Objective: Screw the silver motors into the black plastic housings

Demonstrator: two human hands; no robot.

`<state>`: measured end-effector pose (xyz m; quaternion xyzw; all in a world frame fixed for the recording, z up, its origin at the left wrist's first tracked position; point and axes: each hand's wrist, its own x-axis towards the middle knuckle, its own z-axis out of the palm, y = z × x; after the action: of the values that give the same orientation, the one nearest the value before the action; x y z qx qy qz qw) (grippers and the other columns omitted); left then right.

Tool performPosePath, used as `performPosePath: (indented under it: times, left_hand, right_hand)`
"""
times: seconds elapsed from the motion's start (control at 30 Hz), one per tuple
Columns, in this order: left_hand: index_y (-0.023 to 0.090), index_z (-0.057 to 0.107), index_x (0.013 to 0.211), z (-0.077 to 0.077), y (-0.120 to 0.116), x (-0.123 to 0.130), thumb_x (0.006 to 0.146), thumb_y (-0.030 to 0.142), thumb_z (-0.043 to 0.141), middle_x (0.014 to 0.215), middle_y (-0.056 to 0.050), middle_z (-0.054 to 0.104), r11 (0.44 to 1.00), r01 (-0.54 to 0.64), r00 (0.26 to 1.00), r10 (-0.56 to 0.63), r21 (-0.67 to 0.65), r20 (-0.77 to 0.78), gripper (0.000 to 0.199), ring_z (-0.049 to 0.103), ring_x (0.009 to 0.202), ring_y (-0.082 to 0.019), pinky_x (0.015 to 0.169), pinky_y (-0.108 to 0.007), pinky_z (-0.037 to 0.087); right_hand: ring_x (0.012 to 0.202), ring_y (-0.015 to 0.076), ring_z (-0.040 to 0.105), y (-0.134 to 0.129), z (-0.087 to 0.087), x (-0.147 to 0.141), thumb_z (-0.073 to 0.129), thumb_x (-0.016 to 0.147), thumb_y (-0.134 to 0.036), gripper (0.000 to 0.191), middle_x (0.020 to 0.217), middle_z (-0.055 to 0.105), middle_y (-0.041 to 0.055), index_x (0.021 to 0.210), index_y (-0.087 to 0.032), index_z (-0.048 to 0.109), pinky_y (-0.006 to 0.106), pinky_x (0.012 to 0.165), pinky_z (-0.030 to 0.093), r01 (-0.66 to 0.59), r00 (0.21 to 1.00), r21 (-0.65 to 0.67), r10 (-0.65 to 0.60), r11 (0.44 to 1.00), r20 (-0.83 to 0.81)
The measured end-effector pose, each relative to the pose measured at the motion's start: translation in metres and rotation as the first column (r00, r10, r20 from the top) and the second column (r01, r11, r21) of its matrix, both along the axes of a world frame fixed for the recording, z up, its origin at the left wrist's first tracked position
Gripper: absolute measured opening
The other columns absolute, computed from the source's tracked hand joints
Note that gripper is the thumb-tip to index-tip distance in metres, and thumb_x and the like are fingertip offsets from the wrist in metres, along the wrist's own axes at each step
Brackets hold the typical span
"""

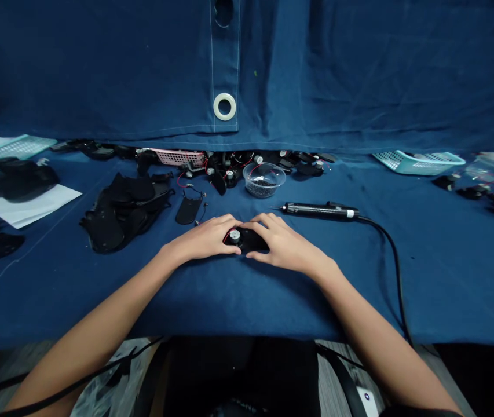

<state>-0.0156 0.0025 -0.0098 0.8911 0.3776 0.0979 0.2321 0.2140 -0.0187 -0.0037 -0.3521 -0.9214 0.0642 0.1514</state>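
Two hands — left hand (201, 238), right hand (288, 246) — cupping black fan (247, 239)

A soft, fairly dim, even light seems to fall from above, with no harsh beam. The blue hanging cloth (316, 69) darkens toward the top corners of the view, and the lower right corner falls nearly black. Only faint, soft shadows gather under the left hand (201, 238) and the right hand (285, 243) on the table (247, 307). A small glare marks the rim of the clear plastic bowl (264, 178), and the sheet of white paper (29, 205) near the table's left edge is among the brightest patches. Wide-angle distortion bows the table's front edge and stretches the arms (94, 330) toward the bottom corners. The centre looks sharp, while the far sides turn slightly soft.
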Motion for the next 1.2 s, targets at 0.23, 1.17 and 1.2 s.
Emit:
performPosePath:
  times: [0.23, 1.17, 1.2]
  left_hand:
    - [0.024, 0.048, 0.125, -0.001, 0.004, 0.001, 0.080, 0.048, 0.065, 0.118, -0.004, 0.055, 1.000, -0.003, 1.000, 0.003, -0.007, -0.001, 0.054, 0.055, 0.108, -0.023, 0.089, -0.031, 0.042]
    - [0.009, 0.057, 0.107, 0.048, 0.003, 0.044, 0.075, 0.035, 0.073, 0.107, -0.016, 0.063, 0.995, 0.085, 0.869, -0.052, 0.044, -0.492, 0.044, 0.064, 0.093, -0.029, 0.071, -0.030, 0.046]
    - [0.009, 0.057, 0.107, 0.049, 0.002, 0.043, 0.075, 0.035, 0.073, 0.108, -0.017, 0.063, 0.995, 0.090, 0.870, -0.056, 0.046, -0.491, 0.044, 0.064, 0.093, -0.029, 0.072, -0.030, 0.046]
  right_hand:
    - [0.106, 0.0219, 0.053, 0.004, -0.004, 0.002, 0.057, 0.087, -0.038, 0.039, 0.118, 0.050, 0.0103, 0.121, -0.019, 0.056, 0.039, 0.093, 0.048, -0.010, 1.000, -0.072, 0.012, 0.997, 0.019]
    - [0.109, 0.0257, 0.055, 0.009, 0.000, 0.011, 0.052, 0.090, -0.032, 0.042, 0.121, 0.053, 0.0147, 0.128, -0.016, 0.056, 0.043, 0.093, 0.049, -0.207, 0.951, 0.102, 0.175, 0.973, 0.256]
    - [0.114, 0.0270, 0.053, 0.008, -0.001, 0.012, 0.050, 0.091, -0.028, 0.042, 0.123, 0.054, 0.0153, 0.130, -0.014, 0.054, 0.045, 0.097, 0.047, -0.252, 0.938, 0.143, 0.205, 0.957, 0.278]
